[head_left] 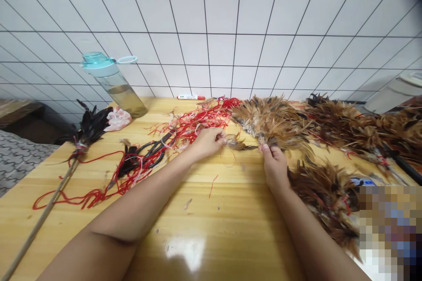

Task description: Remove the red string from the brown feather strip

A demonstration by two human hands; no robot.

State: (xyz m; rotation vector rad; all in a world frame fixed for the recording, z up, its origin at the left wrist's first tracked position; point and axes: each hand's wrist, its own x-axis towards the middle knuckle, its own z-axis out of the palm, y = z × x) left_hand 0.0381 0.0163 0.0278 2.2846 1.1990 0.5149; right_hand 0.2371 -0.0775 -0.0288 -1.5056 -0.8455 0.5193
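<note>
My left hand (211, 140) is closed in a pinch on a small bunch of brown and dark feathers (236, 142), which points to the right just above the table. Close by on the right, my right hand (275, 164) pinches feathers at the near edge of a big golden-brown feather pile (277, 118). How many feathers sit between its fingertips is hidden. Behind my left hand lies a tangle of red strings (201, 118). Black-handled scissors (160, 149) rest partly under the strings, left of my left forearm.
A stick (49, 206) with black feathers (90, 129) tied on its end lies at the left. A water bottle (115, 88) and a red-white marker (191, 97) are by the tiled wall. More brown feather bundles (329, 184) cover the right side of the wooden table (211, 228).
</note>
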